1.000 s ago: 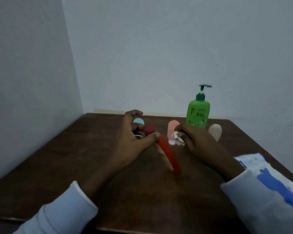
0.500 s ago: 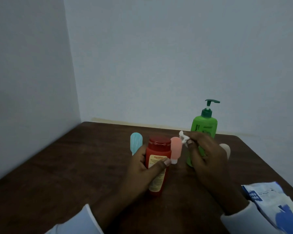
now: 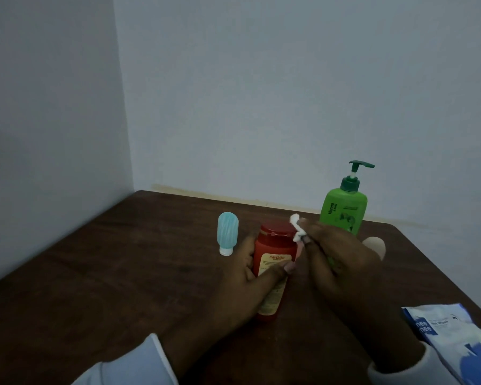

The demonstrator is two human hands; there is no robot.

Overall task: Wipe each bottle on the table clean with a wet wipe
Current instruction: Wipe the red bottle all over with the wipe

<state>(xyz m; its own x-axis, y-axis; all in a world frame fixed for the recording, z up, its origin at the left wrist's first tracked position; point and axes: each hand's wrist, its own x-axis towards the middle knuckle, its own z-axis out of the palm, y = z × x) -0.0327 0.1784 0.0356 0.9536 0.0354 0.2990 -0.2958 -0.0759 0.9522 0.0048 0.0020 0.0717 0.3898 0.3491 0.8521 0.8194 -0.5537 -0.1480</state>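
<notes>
Green bottle (image 3: 343,212) reads "Henna"; wipe pack (image 3: 453,334) reads "nee".

Left hand (image 3: 242,276) grips the upright red bottle (image 3: 272,254) — right hand (image 3: 336,262) pinches a white wipe (image 3: 297,227) against its cap.

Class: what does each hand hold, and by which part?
Left hand grips the red bottle around its labelled body; right hand pinches the crumpled wet wipe by one side.
</notes>
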